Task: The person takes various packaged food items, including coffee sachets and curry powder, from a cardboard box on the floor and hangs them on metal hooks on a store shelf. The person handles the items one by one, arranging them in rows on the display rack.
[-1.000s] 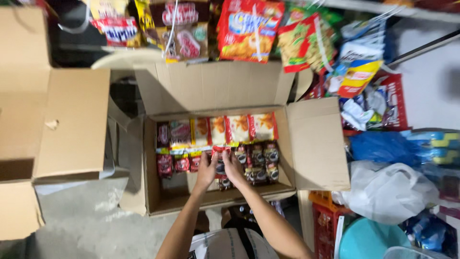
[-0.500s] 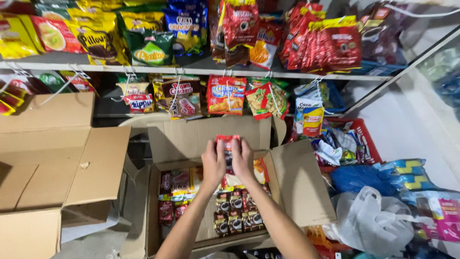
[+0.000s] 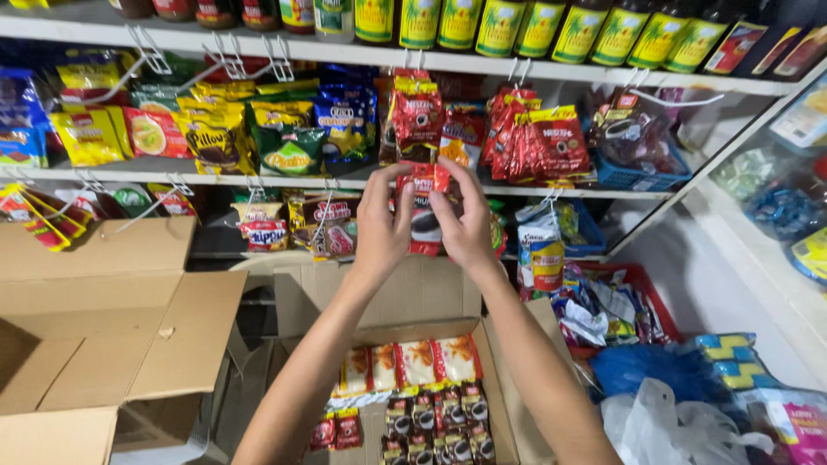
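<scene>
Both hands are raised in front of the shelves, together holding a strip of red coffee sachets [image 3: 424, 211]. My left hand [image 3: 382, 226] pinches its left edge and my right hand [image 3: 465, 222] its right edge. The strip's top is just below the hanging bunches of similar red sachets [image 3: 419, 116] on the shelf hooks. Below my arms sits an open cardboard box [image 3: 431, 297] with rows of red and orange sachet strips [image 3: 412, 365] inside.
A second open cardboard box [image 3: 112, 319] stands at the left. Snack packets [image 3: 215, 138] hang from the shelf edges, and bottles [image 3: 508, 26] line the top shelf. At the right are a blue basket [image 3: 637, 172], plastic bags [image 3: 663, 422] and loose packets.
Both hands lifted the red sachet strip out of the box and up to shelf height. The camera view tilted upward from the box to the shelves.
</scene>
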